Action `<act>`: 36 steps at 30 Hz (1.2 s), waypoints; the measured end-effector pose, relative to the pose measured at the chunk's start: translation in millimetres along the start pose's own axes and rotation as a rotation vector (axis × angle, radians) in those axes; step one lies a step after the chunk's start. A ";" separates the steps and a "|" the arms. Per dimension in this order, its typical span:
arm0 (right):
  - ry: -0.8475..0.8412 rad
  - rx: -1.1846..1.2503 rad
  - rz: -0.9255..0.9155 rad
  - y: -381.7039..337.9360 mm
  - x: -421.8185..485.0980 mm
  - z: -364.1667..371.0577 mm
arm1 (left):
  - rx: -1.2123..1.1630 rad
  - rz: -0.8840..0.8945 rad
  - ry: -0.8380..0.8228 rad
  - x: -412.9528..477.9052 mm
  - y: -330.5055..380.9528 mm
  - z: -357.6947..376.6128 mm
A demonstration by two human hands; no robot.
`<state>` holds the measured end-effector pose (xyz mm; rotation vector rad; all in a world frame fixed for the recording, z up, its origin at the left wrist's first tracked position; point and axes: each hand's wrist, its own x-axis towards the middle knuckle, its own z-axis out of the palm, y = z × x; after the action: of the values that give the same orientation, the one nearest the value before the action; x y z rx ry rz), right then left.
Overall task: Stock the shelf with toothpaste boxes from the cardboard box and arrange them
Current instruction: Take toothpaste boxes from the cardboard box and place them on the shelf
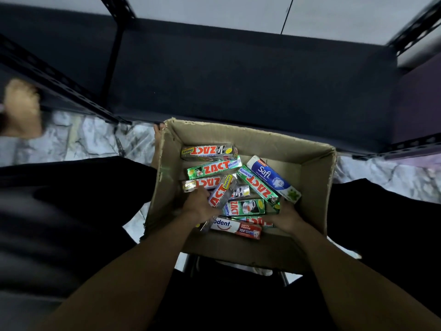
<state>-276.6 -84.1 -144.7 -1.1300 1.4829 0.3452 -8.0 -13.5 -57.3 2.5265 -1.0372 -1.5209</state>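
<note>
An open cardboard box sits on the floor in front of me with several toothpaste boxes inside. My left hand grips a silver ZACT Smokers box that tilts up out of the pile. My right hand is inside the box at its near right, its fingers against the end of a green ZACT Whitening box; whether it grips that box is hidden. A blue Safi box lies to the right. A white and red Pepsodent box lies at the near side. The dark shelf board beyond the box is bare.
Black perforated metal uprights frame the shelf on the left and an upright on the right. The floor is marbled white. A bare foot shows at far left, another beside the box. My dark trouser legs flank the box.
</note>
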 end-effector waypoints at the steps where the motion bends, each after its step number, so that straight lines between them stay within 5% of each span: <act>1: -0.002 0.007 -0.010 1.3 1.4 0.7 | 0.010 -0.001 0.000 -1.2 1.3 0.0; 11: 0.081 -0.262 -0.056 -29.6 -25.2 -9.0 | 0.031 -0.036 -0.060 -4.2 -3.6 2.0; 26: 0.082 0.028 -0.046 -42.8 -36.7 -14.8 | -0.059 -0.052 -0.100 -8.1 -7.1 4.3; 32: -0.139 0.066 -0.045 -59.7 -50.6 -14.6 | -0.124 -0.015 -0.129 -11.5 -9.6 3.5; 36: 0.022 0.020 -0.050 -79.1 -69.2 -30.8 | -0.229 0.002 -0.135 -17.8 -2.7 -4.3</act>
<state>-243.0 -115.2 -45.2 -1.1561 1.4713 0.2831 -8.6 -3.0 -42.0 2.2971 -0.8227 -1.7196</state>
